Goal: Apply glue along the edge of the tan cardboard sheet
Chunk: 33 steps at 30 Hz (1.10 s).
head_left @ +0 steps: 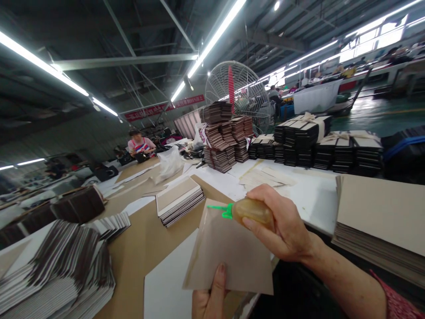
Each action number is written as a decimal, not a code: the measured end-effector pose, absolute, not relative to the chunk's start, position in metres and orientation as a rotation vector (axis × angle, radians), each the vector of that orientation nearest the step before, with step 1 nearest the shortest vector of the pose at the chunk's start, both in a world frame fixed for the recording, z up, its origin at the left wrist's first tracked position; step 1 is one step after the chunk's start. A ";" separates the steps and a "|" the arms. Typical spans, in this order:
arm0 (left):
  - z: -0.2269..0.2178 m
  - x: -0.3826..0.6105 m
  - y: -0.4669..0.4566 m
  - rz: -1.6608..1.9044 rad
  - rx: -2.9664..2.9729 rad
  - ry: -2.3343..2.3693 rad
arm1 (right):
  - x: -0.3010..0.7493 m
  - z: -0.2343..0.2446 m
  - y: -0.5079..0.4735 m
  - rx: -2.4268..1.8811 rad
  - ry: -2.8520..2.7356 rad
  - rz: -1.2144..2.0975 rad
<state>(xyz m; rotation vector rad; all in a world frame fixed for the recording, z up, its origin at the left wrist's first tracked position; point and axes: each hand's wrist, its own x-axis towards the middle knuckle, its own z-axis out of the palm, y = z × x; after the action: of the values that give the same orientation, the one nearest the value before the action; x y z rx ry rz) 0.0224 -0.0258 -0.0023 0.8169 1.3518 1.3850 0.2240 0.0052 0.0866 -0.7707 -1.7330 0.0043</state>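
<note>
My right hand (285, 230) is closed around an amber glue bottle (254, 212), held sideways. Its green nozzle (222, 210) lies at the top edge of a grey card (229, 252). My left hand (209, 299) pinches the card's lower edge, thumb on its face, holding it tilted above the table (139, 252). A card stack (179, 200) lies just beyond. Tied black bundles (303, 137) stand farther back, near a fan (237, 91). A red banner (164, 107) carries white writing, too small to read. A person (141, 144) sits at the far end.
</note>
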 end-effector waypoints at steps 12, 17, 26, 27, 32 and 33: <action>-0.014 0.018 -0.019 1.381 0.781 1.321 | 0.224 0.088 0.000 -0.774 -1.746 0.074; -0.017 0.014 -0.018 1.412 0.787 1.349 | 0.225 0.085 0.001 -0.770 -1.747 0.076; -0.016 0.010 -0.019 1.405 0.807 1.358 | 0.231 0.087 0.003 -0.842 -1.734 0.016; -0.015 0.010 -0.018 1.407 0.815 1.367 | 0.231 0.089 0.002 -0.859 -1.737 0.021; -0.012 0.007 -0.017 1.415 0.877 1.444 | 0.233 0.094 0.001 -0.850 -1.727 0.022; -0.013 0.006 -0.016 1.420 0.884 1.458 | 0.232 0.094 0.001 -0.835 -1.730 0.019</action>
<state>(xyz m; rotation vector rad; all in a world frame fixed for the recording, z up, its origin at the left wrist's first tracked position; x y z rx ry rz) 0.0056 -0.0164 -0.0129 0.8843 1.4576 1.4203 0.2325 0.0011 0.0942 -0.8348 -1.7301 0.0185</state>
